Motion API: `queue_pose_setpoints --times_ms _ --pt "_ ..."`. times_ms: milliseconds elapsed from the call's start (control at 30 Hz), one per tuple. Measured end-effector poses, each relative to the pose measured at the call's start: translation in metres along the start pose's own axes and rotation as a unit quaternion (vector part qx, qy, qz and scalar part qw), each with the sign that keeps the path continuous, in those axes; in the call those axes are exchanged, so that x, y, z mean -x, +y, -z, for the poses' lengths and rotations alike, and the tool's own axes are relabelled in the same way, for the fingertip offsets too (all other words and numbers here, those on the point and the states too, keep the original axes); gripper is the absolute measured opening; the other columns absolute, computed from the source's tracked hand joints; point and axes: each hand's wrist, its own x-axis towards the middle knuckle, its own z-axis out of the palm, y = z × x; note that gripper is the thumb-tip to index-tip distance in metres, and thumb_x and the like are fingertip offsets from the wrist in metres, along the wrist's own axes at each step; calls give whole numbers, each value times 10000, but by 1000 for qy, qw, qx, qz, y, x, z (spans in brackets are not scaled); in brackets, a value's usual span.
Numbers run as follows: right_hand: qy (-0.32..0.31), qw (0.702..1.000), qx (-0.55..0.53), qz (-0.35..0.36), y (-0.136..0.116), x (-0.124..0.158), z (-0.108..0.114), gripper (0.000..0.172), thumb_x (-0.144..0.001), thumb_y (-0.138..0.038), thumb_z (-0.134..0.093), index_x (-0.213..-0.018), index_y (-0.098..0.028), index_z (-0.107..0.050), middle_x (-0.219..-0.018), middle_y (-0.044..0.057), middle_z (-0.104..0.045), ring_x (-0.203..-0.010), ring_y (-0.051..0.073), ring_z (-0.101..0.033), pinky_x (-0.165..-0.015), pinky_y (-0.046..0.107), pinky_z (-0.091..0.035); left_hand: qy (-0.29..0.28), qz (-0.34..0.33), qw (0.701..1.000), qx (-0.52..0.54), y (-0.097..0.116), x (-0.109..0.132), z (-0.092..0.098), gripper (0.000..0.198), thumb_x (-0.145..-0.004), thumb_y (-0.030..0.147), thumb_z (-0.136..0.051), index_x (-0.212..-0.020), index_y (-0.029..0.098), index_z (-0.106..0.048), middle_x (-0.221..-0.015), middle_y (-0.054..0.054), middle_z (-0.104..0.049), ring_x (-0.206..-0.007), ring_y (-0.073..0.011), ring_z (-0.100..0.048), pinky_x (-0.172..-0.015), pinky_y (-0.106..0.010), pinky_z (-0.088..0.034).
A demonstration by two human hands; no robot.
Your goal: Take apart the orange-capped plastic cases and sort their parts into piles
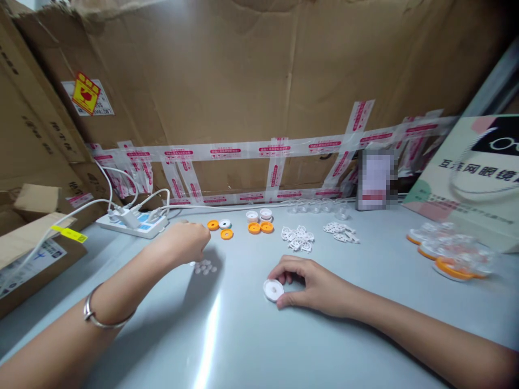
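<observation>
My right hand (300,281) grips a white round disc-shaped part (273,290) by its edge, thumb in front and fingers behind, low over the table. A small greyish spot shows at the disc's centre. My left hand (187,242) has its fingers curled downward; whatever is between them is hidden. Beneath and beside it lies a cluster of small clear discs (205,266). Just past its knuckles are an orange ring (213,225), a white ring (224,223) and another orange ring (226,234).
White and orange round parts (260,228) stand mid-table, with white spoked pieces (298,238) and white flat pieces (341,232) to their right. Clear domed parts with orange bases (450,265) are at right. A power strip (133,222), phone (375,181) and cardboard box (243,81) border the table.
</observation>
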Motion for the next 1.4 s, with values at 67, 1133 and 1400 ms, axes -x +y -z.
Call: queue_pose_setpoints --times_ms 67,1133,1400 --pt "0 1000 0 1 0 0 0 321 -630 -383 -714 -870 -183 -640 -832 12 -550 -785 149 -503 -735 271 -417 -6 2 1000 -9 4 1 0 89 -576 72 -549 -581 148 -595 -685 -79 -623 -642 -209 -585 -614 -306 -399" --pt "54 998 16 32 8 -5 -5 206 -684 -230 -654 -875 -152 -644 -727 -3 -495 -694 127 -492 -669 248 -407 458 -338 822 -26 76 -6 -39 187 -839 95 -440 -682 136 -534 -665 -23 -540 -608 -150 -460 -581 -299 -282" --pt "53 998 13 30 7 -5 -4 209 -681 -230 -658 -869 -141 -647 -722 -1 -497 -692 130 -488 -665 254 -406 464 -362 808 -19 75 -10 -41 188 -832 90 -445 -693 133 -565 -663 -26 -566 -618 -149 -478 -574 -303 -282"
